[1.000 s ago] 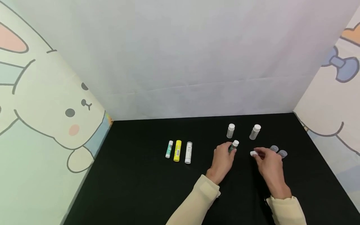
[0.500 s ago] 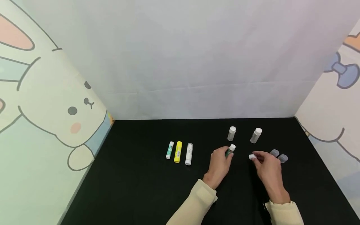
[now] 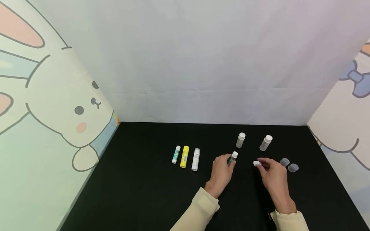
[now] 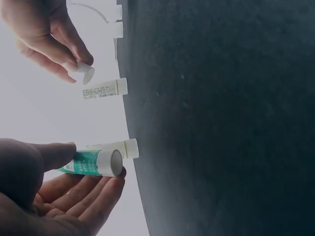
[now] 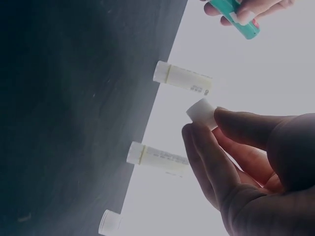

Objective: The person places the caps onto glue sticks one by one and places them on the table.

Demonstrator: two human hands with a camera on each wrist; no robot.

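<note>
My left hand (image 3: 221, 175) holds a green glue stick (image 3: 232, 158) between thumb and fingers, its white end up in the head view. In the left wrist view the green glue stick (image 4: 88, 162) shows its label and lies across the curved fingers. A small white cap (image 3: 256, 163) is pinched by the thumb and fingertips of my right hand (image 3: 274, 179), apart from the green glue stick. The right wrist view shows the white cap (image 5: 202, 112) close up. Behind the hands stand two white-topped, translucent glue sticks, a left one (image 3: 240, 140) and a right one (image 3: 265, 143).
Left of the hands are three sticks in a row: a small green one (image 3: 176, 154), a yellow one (image 3: 184, 157) and a white one (image 3: 195, 159). Two translucent caps, one (image 3: 284, 162) and another (image 3: 293, 167), sit right of my right hand on the black table (image 3: 144, 192).
The head view has shifted slightly. Both hands have moved a little left, still holding the green glue stick and the white cap. The other sticks stay in place on the table.
</note>
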